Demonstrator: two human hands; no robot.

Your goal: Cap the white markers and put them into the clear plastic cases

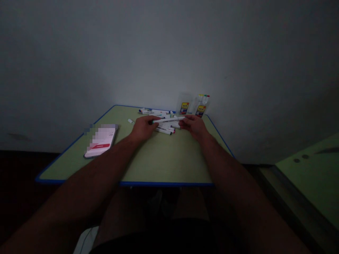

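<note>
A white marker with a green tip at its left end spans the gap between my two hands, just above the table. My left hand pinches its left end, and my right hand grips the right end. Beneath and behind it lies a loose pile of white markers with coloured ends. A small white cap rests left of the pile, near my left hand. Behind my right hand stand a clear plastic case with a yellow label and a second clear case with several markers in it.
The green table has a blue edge and stands against a grey wall. On its left side lies a phone with a lit screen. A pale green panel is at the far right.
</note>
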